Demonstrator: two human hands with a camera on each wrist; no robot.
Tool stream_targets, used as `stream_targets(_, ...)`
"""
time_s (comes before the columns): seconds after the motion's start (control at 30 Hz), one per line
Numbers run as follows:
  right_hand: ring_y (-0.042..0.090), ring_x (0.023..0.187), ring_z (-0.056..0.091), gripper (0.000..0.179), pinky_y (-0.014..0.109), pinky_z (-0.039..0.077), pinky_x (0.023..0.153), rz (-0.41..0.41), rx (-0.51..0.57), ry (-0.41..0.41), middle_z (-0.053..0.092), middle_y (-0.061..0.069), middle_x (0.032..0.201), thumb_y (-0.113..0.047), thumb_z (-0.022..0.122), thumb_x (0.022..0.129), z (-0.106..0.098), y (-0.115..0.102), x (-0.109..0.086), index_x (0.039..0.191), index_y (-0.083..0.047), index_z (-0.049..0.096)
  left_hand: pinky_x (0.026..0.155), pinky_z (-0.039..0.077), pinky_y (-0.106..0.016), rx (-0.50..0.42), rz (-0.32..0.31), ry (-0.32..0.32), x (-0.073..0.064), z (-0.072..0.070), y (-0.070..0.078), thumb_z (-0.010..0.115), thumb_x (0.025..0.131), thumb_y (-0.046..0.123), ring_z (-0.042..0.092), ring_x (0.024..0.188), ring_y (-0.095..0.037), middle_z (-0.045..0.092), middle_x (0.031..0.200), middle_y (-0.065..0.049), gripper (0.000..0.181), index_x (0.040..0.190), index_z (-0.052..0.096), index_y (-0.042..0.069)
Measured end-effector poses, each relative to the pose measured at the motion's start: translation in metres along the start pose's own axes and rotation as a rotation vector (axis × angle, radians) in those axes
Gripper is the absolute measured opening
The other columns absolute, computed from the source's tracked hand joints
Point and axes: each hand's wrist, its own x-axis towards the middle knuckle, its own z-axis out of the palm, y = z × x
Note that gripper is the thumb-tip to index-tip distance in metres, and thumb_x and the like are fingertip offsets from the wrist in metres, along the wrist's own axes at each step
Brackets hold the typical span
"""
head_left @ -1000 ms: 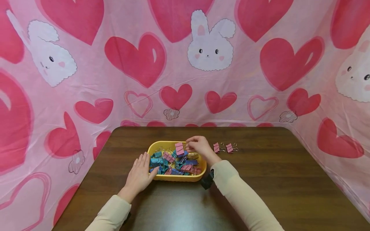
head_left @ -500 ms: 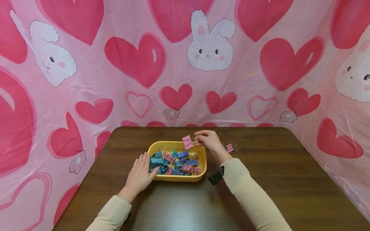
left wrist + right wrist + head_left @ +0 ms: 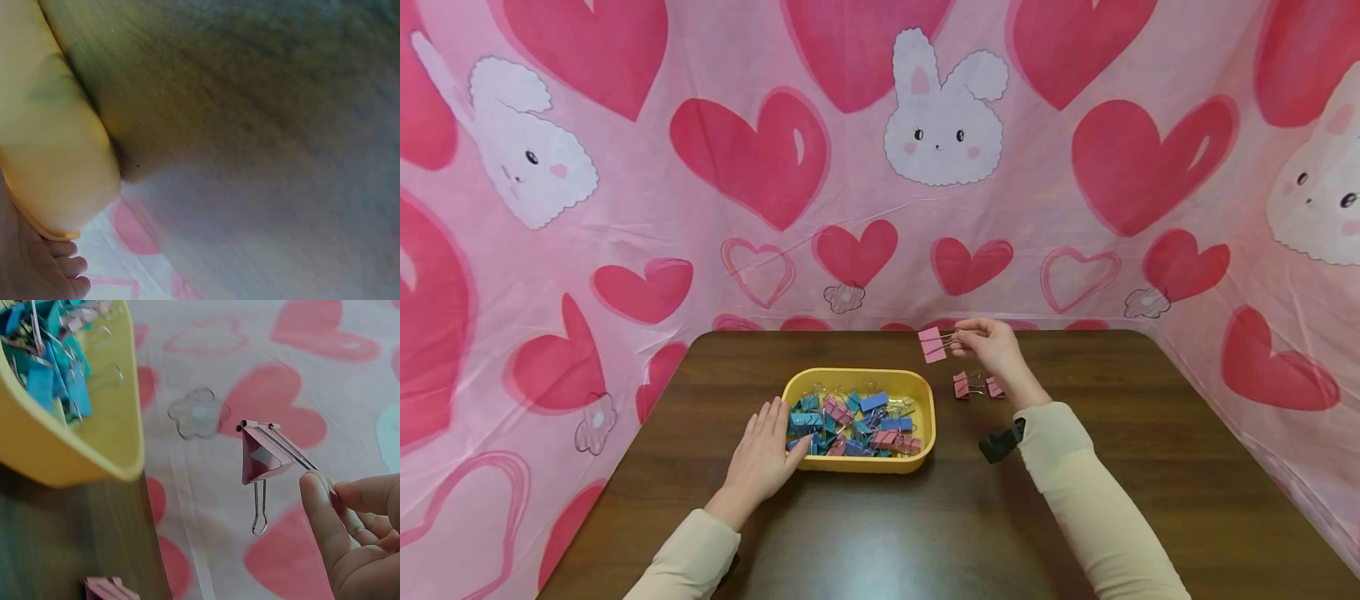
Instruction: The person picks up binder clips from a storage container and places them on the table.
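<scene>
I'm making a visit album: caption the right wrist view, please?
A pink clip pinched in the right grip, a yellow tub of clips at upper left.

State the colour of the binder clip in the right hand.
The binder clip is pink, clearest in the right wrist view.

Looks booth-like: pink cloth walls (image 3: 857, 196), brown tbl (image 3: 1150, 492).

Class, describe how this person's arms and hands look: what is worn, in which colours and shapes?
The left sleeve and right sleeve are long, plain and cream. The left hand and right hand wear no gloves. A chunky black gadget sits at the right wrist; by the left cuff only a dark edge shows.
</scene>
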Motion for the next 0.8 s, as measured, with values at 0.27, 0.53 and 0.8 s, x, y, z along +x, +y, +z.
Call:
stream_targets(0.27,0.012,0.069,0.066,0.032,0.029,0.052,0.071,0.010,0.064,0.076,0.065,0.008,0.079,0.005,0.051,0.091,-0.039,0.000,0.000,0.118,0.021,0.046,0.107,0.013,-0.051,-0.001,-0.004,-0.004,0.000,-0.001,0.000,0.051,0.090,0.045,0.019,0.133,-0.041,0.024,0.145,-0.025,0.077,0.140,0.028,-0.008)
stream_targets(0.53,0.011,0.066,0.066,0.031,0.028,0.053,0.069,0.039,0.121,0.158,0.065,0.003,0.073,0.006,0.049,0.091,-0.080,0.017,0.000,0.118,0.021,0.044,0.107,0.012,-0.050,-0.005,-0.009,-0.012,0.000,0.000,0.000,0.051,0.090,0.046,0.018,0.133,-0.041,0.023,0.145,-0.025,0.077,0.141,0.027,-0.007)
stream_targets(0.8,0.008,0.065,0.065,0.035,0.025,0.053,0.068,0.088,0.064,0.215,0.064,0.001,0.073,0.004,0.047,0.092,-0.109,0.032,-0.005,0.122,0.021,0.039,0.107,0.013,-0.051,-0.007,-0.004,-0.010,0.000,-0.002,0.002,0.051,0.090,0.045,0.018,0.133,-0.041,0.024,0.145,-0.025,0.077,0.140,0.027,-0.008)
